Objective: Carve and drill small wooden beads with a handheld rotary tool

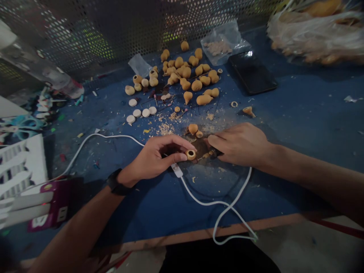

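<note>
Fine handwork, up close

The left hand (155, 157), a black wristband (116, 182) at its wrist, pinches a small tan hollow gourd piece (190, 154) between thumb and fingertips, its round opening facing up. The right hand (240, 144) is curled shut around a slim dark tool with a brass-coloured tip (209, 154), and that tip points at the gourd piece from just beside it, not quite touching.

Both hands sit just in front of a heap of tan bottle-shaped gourds (187, 76), the landmark on this dark blue workbench (298, 182), which is littered with pale shavings (166, 129). Beside the heap, on its left, lie 5 flat cream discs (139, 112). Behind it are a clear plastic bag of pale bits (218, 45) and a black glossy phone (251, 72). A white cable (216, 203) loops in front of the heap, its white plug (176, 170) just under the left hand. Left of the heap, a maroon box (48, 206) carries a white label too blurred to read.
</note>
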`<state>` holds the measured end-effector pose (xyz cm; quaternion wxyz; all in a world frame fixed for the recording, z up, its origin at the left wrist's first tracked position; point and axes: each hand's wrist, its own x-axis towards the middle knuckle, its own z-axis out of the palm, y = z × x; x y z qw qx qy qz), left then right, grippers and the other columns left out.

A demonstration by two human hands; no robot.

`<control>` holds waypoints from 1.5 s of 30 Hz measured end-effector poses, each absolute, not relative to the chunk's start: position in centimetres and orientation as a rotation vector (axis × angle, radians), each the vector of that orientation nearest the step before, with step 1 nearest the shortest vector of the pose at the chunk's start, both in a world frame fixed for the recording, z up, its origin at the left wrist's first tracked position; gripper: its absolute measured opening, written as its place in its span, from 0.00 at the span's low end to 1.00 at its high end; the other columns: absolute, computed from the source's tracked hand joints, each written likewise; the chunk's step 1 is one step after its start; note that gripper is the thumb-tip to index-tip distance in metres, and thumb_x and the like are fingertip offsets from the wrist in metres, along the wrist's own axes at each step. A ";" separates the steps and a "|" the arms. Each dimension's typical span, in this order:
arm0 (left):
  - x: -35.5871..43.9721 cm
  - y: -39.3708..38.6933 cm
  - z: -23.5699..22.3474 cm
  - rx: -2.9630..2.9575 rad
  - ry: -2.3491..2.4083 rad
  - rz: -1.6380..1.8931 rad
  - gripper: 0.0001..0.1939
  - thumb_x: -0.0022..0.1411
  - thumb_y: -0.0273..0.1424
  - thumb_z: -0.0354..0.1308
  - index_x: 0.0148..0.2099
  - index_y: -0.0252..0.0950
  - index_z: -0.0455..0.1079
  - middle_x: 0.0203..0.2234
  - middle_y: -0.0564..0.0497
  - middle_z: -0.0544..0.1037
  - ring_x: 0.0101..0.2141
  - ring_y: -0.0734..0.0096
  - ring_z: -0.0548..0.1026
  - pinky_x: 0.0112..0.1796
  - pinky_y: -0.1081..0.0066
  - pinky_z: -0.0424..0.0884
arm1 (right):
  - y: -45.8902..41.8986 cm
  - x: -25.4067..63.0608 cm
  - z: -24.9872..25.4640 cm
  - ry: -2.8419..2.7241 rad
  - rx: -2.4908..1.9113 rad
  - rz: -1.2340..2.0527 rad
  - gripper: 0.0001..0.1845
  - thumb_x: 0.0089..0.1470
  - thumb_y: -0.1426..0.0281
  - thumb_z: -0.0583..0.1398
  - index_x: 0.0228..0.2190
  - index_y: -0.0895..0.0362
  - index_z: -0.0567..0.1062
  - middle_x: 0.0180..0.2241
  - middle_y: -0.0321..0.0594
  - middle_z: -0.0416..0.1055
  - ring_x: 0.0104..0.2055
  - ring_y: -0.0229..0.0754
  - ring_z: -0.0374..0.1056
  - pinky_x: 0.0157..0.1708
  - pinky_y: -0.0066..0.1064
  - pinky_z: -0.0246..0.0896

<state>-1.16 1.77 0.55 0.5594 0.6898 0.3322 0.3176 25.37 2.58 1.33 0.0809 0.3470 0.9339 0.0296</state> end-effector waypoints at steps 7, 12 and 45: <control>-1.1 1.8 0.8 1.642 0.805 0.722 0.10 0.66 0.36 0.70 0.46 0.35 0.82 0.38 0.44 0.87 0.37 0.69 0.84 0.38 0.74 0.81 | 2.6 25.4 1.4 2.814 1.042 0.052 0.09 0.57 0.73 0.61 0.40 0.59 0.79 0.30 0.44 0.81 0.27 0.43 0.71 0.27 0.37 0.36; -1.1 1.8 0.8 1.650 0.807 0.709 0.12 0.66 0.38 0.70 0.45 0.35 0.83 0.38 0.44 0.87 0.36 0.68 0.84 0.37 0.73 0.81 | 2.8 25.7 0.7 2.860 1.021 0.092 0.11 0.57 0.73 0.59 0.41 0.58 0.80 0.27 0.43 0.79 0.26 0.43 0.69 0.27 0.37 0.37; -1.3 2.0 0.9 1.773 0.759 0.704 0.07 0.70 0.32 0.65 0.48 0.38 0.82 0.42 0.45 0.86 0.40 0.69 0.84 0.40 0.74 0.80 | 2.6 25.5 1.2 2.784 1.034 0.029 0.13 0.59 0.73 0.58 0.44 0.59 0.80 0.32 0.47 0.82 0.30 0.47 0.73 0.28 0.37 0.38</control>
